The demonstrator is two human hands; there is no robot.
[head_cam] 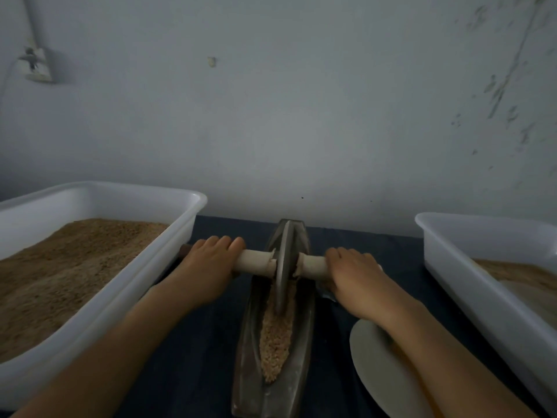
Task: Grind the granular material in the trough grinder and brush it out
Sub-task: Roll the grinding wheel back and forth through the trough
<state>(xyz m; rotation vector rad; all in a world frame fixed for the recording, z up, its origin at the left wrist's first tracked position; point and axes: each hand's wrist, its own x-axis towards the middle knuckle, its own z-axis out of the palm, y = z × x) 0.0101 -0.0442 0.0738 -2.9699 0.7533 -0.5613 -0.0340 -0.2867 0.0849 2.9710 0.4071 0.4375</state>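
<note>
Where the pale wall (301, 101) meets the dark blue table (205, 342), 2 white plastic tubs stand, 1 on each side. On the left, the bigger-looking tub (126, 300) is filled high with brown ground material (60, 273); the right tub (470, 285) holds a shallower layer of the same sort of stuff, seen only at the frame's edge. No label, brand or writing can be read on either tub, nor on anything else in view.

Between the tubs lies 1 trough grinder (301, 342) — a long, dark, boat-shaped metal channel running away from the person toward the wall. Tan granular material (275, 342) lies in its groove, mostly in the near half. 1 metal grinding wheel (283, 267) stands upright on edge in the groove, its rim down among the grains. A pale wooden axle (256, 262) passes through the wheel's middle and sticks out on both sides.

2 bare hands hold that axle, 1 per side. The left hand (208, 267) has its fingers curled over the left stub, a firm grip just beside the left tub's wall. The right hand (355, 276) wraps the right stub in the same way, fingers over the top.

Under the right forearm lies 1 flat, pale, rounded thing (373, 357) on the table — what it is I cannot tell. On the wall, upper left, sits 1 socket (36, 64), blurred.
</note>
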